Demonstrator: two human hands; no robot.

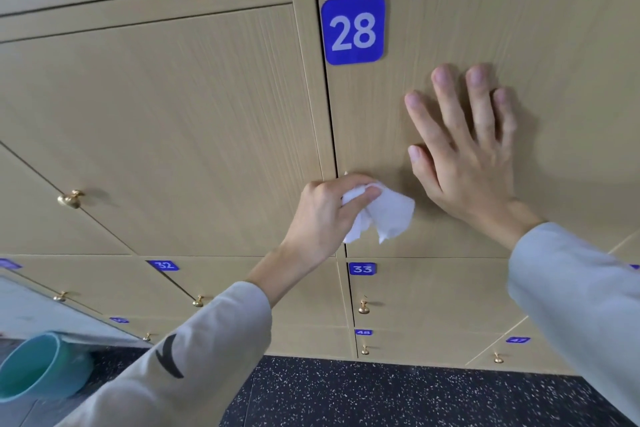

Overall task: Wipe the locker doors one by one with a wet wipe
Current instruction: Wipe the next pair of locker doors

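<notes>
A wall of light wooden lockers fills the view. The door of locker 28 [519, 28] carries a blue number plate [353, 29] at its top left corner. My left hand [325, 215] pinches a crumpled white wet wipe [388, 215] against the lower left part of that door, close to its left edge. My right hand [464, 149] lies flat on the same door with its fingers straight and spread, just right of the wipe.
The neighbouring door to the left has a brass knob [71, 199]. Below are lockers 32 [164, 265] and 33 [362, 269] with more brass knobs. A teal bucket [38, 367] stands at the lower left on the dark speckled floor [398, 395].
</notes>
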